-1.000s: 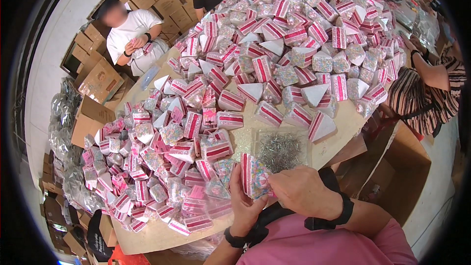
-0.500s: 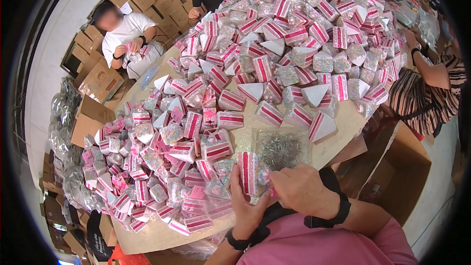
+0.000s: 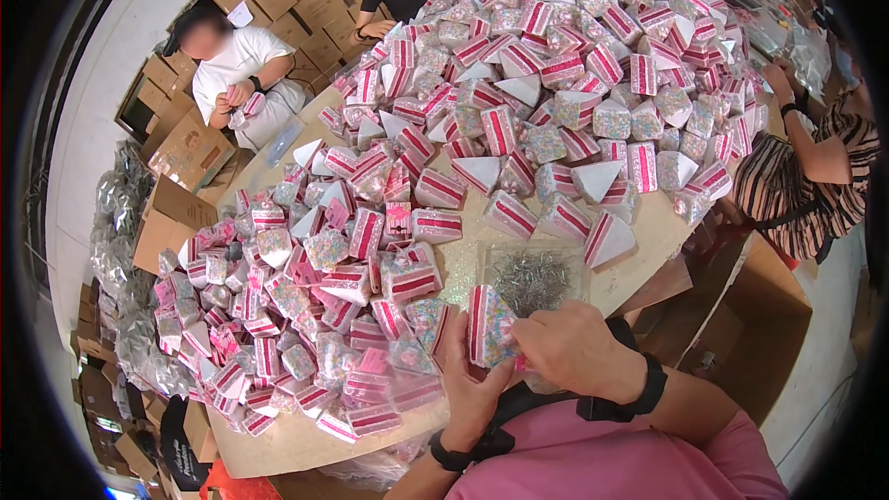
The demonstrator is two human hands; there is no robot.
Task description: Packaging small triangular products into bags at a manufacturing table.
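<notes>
My left hand (image 3: 472, 391) is closed around a toy cake slice (image 3: 492, 322), white with a dark pink stripe and a pastel-sprinkled top. Its thumb presses the near side and its fingers stand along the left. My right hand (image 3: 582, 349) is pinched at the slice's right end, fingertips against it. What those fingertips hold is hidden; a bit of bright pink shows beneath them. Just beyond the slice lies a shallow clear tray (image 3: 576, 257) of thin silvery metal pieces (image 3: 530, 280). More slices in clear wrap (image 3: 407, 285) lie close to the left, some with pink tags.
A big heap of similar slices (image 3: 593, 65) covers the far side of the table (image 3: 278, 449). An open cardboard box (image 3: 769, 315) stands at the right. Co-workers are at the far left, the back and the right. Stacked cartons (image 3: 269, 0) line the back wall.
The slice has turned in my left hand, showing more of its sprinkled top, and shifted slightly right. My right hand stays at its end. The white-shirted co-worker's hands have moved.
</notes>
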